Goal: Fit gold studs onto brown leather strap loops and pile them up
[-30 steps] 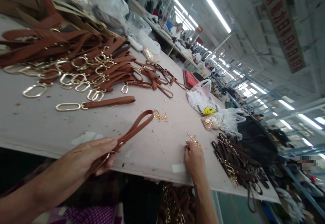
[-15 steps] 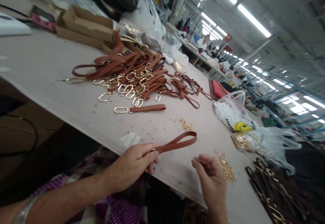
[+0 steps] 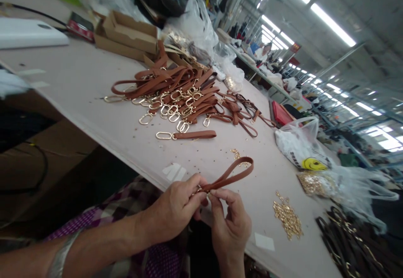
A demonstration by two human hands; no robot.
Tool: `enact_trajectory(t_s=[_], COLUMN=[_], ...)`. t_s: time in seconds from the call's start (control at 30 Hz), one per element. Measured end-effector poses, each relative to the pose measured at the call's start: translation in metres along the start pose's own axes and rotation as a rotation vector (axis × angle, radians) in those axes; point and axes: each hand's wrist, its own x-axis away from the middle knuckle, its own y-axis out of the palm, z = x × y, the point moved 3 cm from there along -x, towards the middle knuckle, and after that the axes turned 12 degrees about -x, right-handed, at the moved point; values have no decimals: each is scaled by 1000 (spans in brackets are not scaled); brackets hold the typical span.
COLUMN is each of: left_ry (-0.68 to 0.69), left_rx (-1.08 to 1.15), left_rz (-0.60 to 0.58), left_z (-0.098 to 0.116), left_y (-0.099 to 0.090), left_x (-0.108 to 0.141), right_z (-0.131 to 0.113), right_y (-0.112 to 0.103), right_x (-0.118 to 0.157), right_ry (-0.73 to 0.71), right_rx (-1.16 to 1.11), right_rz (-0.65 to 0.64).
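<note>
My left hand (image 3: 181, 204) pinches the end of a brown leather wrist strap (image 3: 234, 173), whose loop points up to the right. My right hand (image 3: 231, 223) is closed, thumb and forefinger pressed together against the strap near that same end. Whatever sits between those fingertips is too small to make out. A small pile of gold metal pieces (image 3: 287, 219) lies to the right of my right hand, and a few more gold pieces (image 3: 235, 153) lie behind the loop. Farther back, a single strap with a gold oval clasp (image 3: 195, 135) lies flat on the table.
A heap of brown straps with gold clasps (image 3: 176, 87) covers the table's middle. Cardboard boxes (image 3: 129, 34) stand behind it. At right are a smiley plastic bag (image 3: 299, 143), a bag of gold pieces (image 3: 315, 183) and dark straps (image 3: 349, 240). The table edge (image 3: 103, 137) runs close to me.
My right hand has moved left from beside the gold pile to the strap's end, and now touches it next to my left fingers. The view has shifted slightly.
</note>
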Motion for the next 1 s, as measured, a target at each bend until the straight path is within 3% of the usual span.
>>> enact_trajectory(t_s=[0.2,0.4,0.77,0.87,1.0], left_ry=[53,89,174,195,199], left_rx=[-59,-53,-108,-133,-114], left_rz=[-1,-84,-81,-71,-75], left_z=[3,4,0,1,2], left_y=[-3,-3,0,-3,-5], left_x=[-1,1,1,-1,-2], right_z=[-6,-5,-7,0,12], right_y=[0,-2,-4,-3,1], right_x=[0,3,5,7,10], right_ry=[-92,-102,-172,-55,226], right_rx=[70,103,115,64,-162], right_rz=[-24,-43,-100,3,138])
